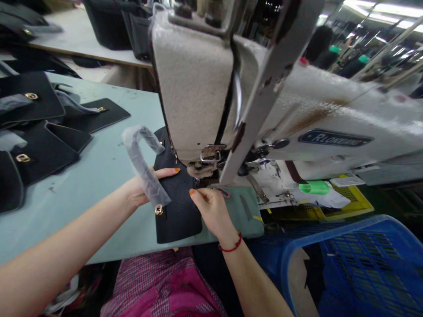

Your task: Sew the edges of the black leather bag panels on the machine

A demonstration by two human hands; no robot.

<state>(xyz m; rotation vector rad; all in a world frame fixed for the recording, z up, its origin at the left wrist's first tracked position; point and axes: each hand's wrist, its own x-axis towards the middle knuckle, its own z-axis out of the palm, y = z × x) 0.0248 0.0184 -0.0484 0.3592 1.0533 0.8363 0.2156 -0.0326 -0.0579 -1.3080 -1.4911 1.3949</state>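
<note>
A black leather bag panel [180, 207] lies under the head of a sewing machine [194, 83], its right edge close to the presser foot area. On it stands a curved bag handle [140, 165] wrapped in clear plastic, with a gold-coloured buckle [159, 210] at its near end. My left hand [135, 190] reaches behind the handle, with a finger stretched flat on the panel; the handle hides part of this hand. Near the needle area, my right hand [211, 209] is closed on the panel's right edge, thumb on top. The needle itself cannot be made out.
Several black panels [49, 149] with wrapped handles lie on the pale green table [109, 176] at left. A blue plastic basket [370, 224] stands at lower right, beside a yellow crate [357, 202]. Black bags [109, 26] stand on a table behind.
</note>
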